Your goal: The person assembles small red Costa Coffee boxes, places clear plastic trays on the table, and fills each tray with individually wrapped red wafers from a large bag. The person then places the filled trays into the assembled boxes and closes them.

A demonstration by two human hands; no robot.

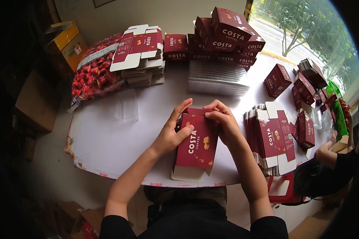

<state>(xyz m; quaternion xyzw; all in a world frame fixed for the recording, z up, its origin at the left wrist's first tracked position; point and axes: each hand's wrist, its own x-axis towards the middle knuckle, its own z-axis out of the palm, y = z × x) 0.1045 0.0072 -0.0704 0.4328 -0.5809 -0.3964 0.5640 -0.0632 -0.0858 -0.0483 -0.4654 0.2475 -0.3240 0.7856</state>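
Observation:
A dark red carton (205, 153) with a printed front stands partly folded above the white table, tilted toward me. Its near end hangs open with a pale flap showing. My left hand (172, 133) grips its left side, thumb across the front and fingers at the far left corner. On the far end my right hand (223, 121) pinches the top flap, with thumb and fingertips at the edge. Whatever is inside the carton is hidden. To the left lies a clear plastic tray (126, 107).
Flat cartons are stacked at back left (143, 59) and right (271, 137). Behind are a bag of red-wrapped sweets (97, 71), a stack of clear trays (217, 77) and piled finished boxes (229, 30). A co-worker's arm (329, 153) is at the far right.

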